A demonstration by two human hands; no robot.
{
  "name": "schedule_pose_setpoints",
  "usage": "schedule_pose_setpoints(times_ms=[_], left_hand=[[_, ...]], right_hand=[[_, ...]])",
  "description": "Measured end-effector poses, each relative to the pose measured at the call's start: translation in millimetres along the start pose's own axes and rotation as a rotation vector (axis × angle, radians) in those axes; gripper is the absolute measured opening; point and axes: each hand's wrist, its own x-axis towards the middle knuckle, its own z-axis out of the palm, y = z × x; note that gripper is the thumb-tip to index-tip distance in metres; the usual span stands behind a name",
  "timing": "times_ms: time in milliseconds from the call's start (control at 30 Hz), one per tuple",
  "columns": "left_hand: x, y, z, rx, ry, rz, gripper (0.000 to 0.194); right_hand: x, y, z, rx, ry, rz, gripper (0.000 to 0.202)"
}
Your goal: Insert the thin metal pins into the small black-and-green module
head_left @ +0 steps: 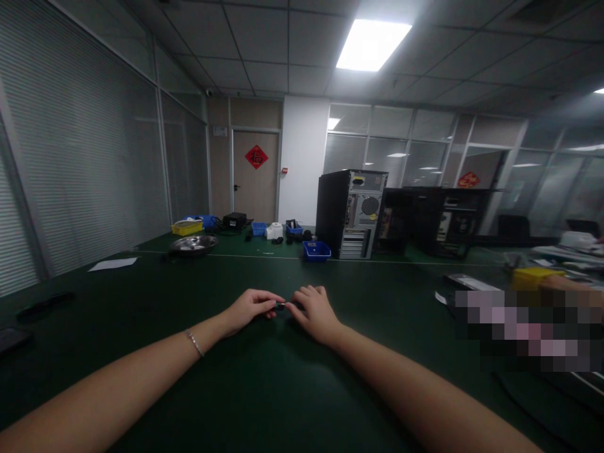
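Note:
Above the dark green table [226, 371], my left hand [252, 309] pinches a small dark part [280, 307] between thumb and fingers. My right hand [315, 313] reaches the same part from the other side, its thumb and fingertips closed at the right end. The part is too small to make out in detail; a light tip shows on it. Both hands are near the middle of the table, their fingertips almost meeting.
Behind my hands are a blue tray [317, 251], a metal bowl [194, 245], a white sheet [113, 264] and a computer tower [352, 214]. More open towers [448, 220] stand right. A co-worker's arm [573, 288] is at the far right beside a yellow bin [536, 277].

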Motion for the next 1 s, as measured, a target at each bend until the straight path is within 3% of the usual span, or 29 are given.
schedule_pose_setpoints(times_ms=[433,1000], left_hand=[[0,7,1.6,0.049,0.158,0.057,0.022],[-2,10,4.7,-0.099,0.117,0.01,0.024]], right_hand=[[1,-1,-4,0.015,-0.034,-0.007,0.022],[2,5,4,0.021,0.002,0.1,0.022]])
